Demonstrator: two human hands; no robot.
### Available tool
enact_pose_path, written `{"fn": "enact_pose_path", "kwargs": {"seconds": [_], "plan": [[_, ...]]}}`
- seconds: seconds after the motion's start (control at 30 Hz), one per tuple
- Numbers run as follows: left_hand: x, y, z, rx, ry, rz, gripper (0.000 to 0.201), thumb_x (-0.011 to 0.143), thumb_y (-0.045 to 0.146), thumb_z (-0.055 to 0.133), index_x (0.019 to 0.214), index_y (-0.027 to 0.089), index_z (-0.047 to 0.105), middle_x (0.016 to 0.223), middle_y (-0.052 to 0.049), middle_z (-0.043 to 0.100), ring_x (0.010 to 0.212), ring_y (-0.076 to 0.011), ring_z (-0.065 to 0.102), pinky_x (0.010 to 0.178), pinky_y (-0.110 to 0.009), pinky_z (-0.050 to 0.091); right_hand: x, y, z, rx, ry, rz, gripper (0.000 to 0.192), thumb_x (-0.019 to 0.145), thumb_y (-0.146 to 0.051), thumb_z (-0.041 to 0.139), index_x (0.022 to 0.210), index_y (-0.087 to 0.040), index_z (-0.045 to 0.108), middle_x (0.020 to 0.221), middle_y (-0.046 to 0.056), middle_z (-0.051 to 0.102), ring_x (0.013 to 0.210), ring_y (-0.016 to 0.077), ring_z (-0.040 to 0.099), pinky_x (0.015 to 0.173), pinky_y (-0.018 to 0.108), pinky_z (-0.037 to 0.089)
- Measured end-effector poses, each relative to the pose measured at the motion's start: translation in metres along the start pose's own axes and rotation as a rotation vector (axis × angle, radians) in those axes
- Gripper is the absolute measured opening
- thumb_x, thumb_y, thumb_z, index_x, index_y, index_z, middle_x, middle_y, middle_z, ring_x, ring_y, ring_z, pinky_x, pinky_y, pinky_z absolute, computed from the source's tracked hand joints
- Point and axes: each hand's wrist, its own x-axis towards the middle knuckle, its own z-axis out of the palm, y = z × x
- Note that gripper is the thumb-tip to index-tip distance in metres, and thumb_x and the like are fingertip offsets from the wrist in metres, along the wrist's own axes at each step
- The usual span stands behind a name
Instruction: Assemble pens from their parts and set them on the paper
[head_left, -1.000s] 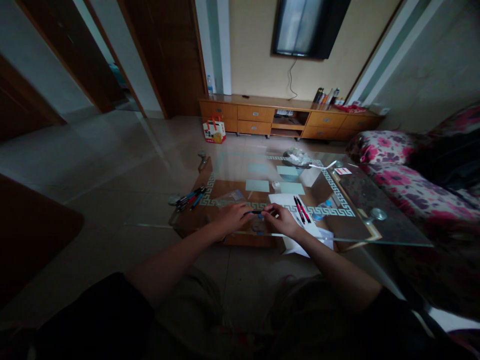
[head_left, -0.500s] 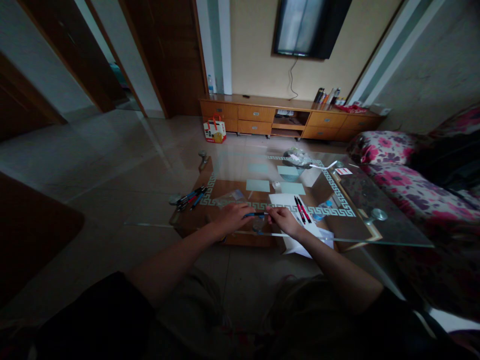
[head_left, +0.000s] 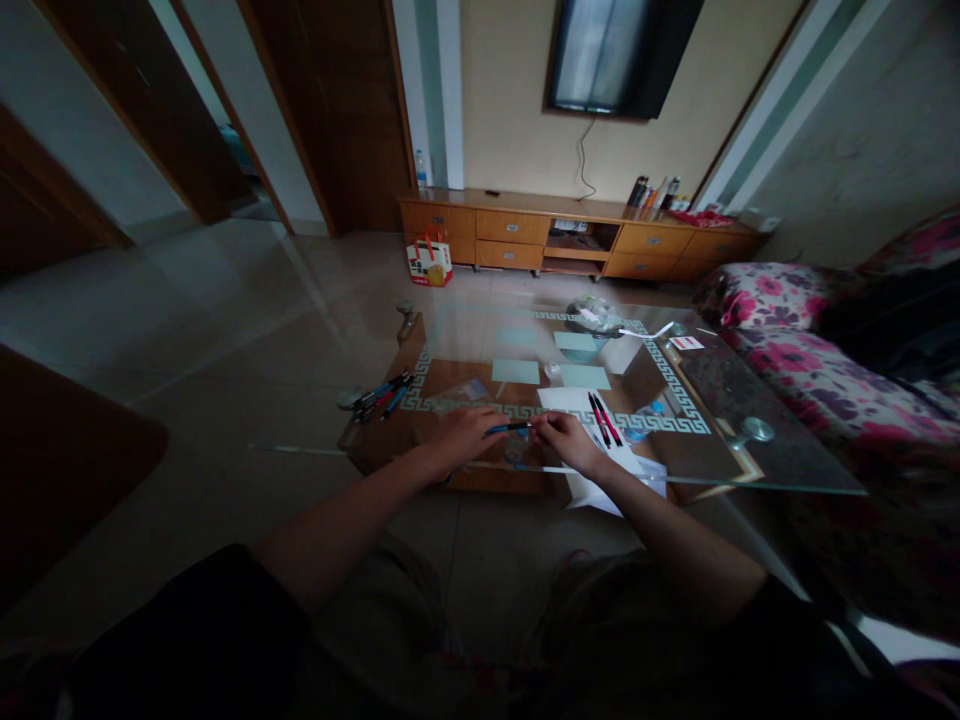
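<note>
A blue and black pen (head_left: 510, 428) lies level between my hands, over the near edge of the glass table (head_left: 810, 470). My left hand (head_left: 466, 432) is closed on its blue end. The fingertips of my right hand (head_left: 564, 440) pinch its other end, whose tip they hide. Red and black pens (head_left: 604, 420) lie side by side on the right, just beyond my right hand. To the left, a pile of several pens (head_left: 381, 396), mostly dark and blue, rests at the table's left side.
White papers (head_left: 622, 470) show under the right hand and forearm. A bagged bowl (head_left: 592, 318) stands toward the table's far side. A flowered sofa (head_left: 795, 350) borders the right, and a low wooden cabinet (head_left: 517, 228) stands along the wall behind a paper bag (head_left: 430, 262).
My right hand has shifted very slightly left, toward my left hand, at the pen's end. The pens on the table have not moved.
</note>
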Motion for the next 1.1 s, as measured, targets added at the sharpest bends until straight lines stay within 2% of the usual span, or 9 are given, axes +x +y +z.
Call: {"fn": "enact_pose_path", "kwargs": {"seconds": [0.23, 0.5, 0.77, 0.87, 0.97, 1.1], "plan": [[0.0, -0.001, 0.0, -0.046, -0.003, -0.021, 0.026, 0.094, 0.038, 0.059, 0.113, 0.025, 0.07, 0.099, -0.004, 0.071, 0.09, -0.0183, 0.065, 0.079, -0.028, 0.048, -0.001, -0.007, 0.0, 0.055, 0.045, -0.028, 0.036, 0.085, -0.053, 0.062, 0.079, -0.017, 0.062, 0.066, -0.002, 0.058, 0.061, 0.0123, 0.051, 0.061, 0.025, 0.041], [-0.001, -0.004, 0.004, -0.098, -0.014, -0.061, 0.028, 0.095, 0.041, 0.057, 0.115, 0.025, 0.07, 0.104, -0.004, 0.072, 0.093, -0.019, 0.065, 0.081, -0.029, 0.048, -0.001, -0.009, 0.001, 0.091, 0.103, -0.033, 0.039, 0.079, -0.054, 0.069, 0.087, -0.016, 0.065, 0.073, 0.0, 0.062, 0.065, 0.0128, 0.055, 0.063, 0.027, 0.044], [-0.001, -0.003, 0.001, -0.09, -0.041, -0.117, 0.029, 0.096, 0.041, 0.054, 0.116, 0.027, 0.07, 0.104, -0.004, 0.073, 0.092, -0.0203, 0.066, 0.078, -0.029, 0.047, 0.002, -0.005, -0.002, 0.09, 0.151, -0.069, 0.038, 0.079, -0.051, 0.07, 0.092, -0.017, 0.065, 0.08, 0.002, 0.066, 0.067, 0.0137, 0.058, 0.064, 0.027, 0.047], [-0.001, -0.001, -0.001, -0.098, -0.045, -0.171, 0.03, 0.096, 0.042, 0.053, 0.116, 0.027, 0.07, 0.103, -0.004, 0.073, 0.09, -0.02, 0.066, 0.076, -0.028, 0.047, 0.002, -0.006, -0.012, -0.037, 0.212, -0.085, 0.031, 0.083, -0.047, 0.066, 0.092, -0.017, 0.065, 0.082, 0.003, 0.067, 0.069, 0.0147, 0.06, 0.066, 0.028, 0.048], [-0.002, -0.001, -0.003, -0.103, -0.045, -0.201, 0.03, 0.096, 0.042, 0.052, 0.116, 0.028, 0.07, 0.103, -0.004, 0.073, 0.09, -0.0198, 0.066, 0.075, -0.027, 0.046, 0.0, -0.006, -0.03, -0.331, 0.262, -0.113, 0.021, 0.087, -0.038, 0.062, 0.093, -0.018, 0.066, 0.087, 0.004, 0.069, 0.069, 0.015, 0.061, 0.066, 0.027, 0.048], [-0.002, -0.002, -0.003, -0.124, -0.049, -0.202, 0.03, 0.096, 0.043, 0.052, 0.114, 0.027, 0.071, 0.102, -0.003, 0.073, 0.09, -0.0193, 0.066, 0.076, -0.026, 0.046, -0.004, -0.003, -0.053, -0.662, 0.24, -0.172, 0.013, 0.086, -0.027, 0.061, 0.094, -0.019, 0.069, 0.09, 0.005, 0.069, 0.07, 0.0154, 0.061, 0.069, 0.027, 0.046]]}}
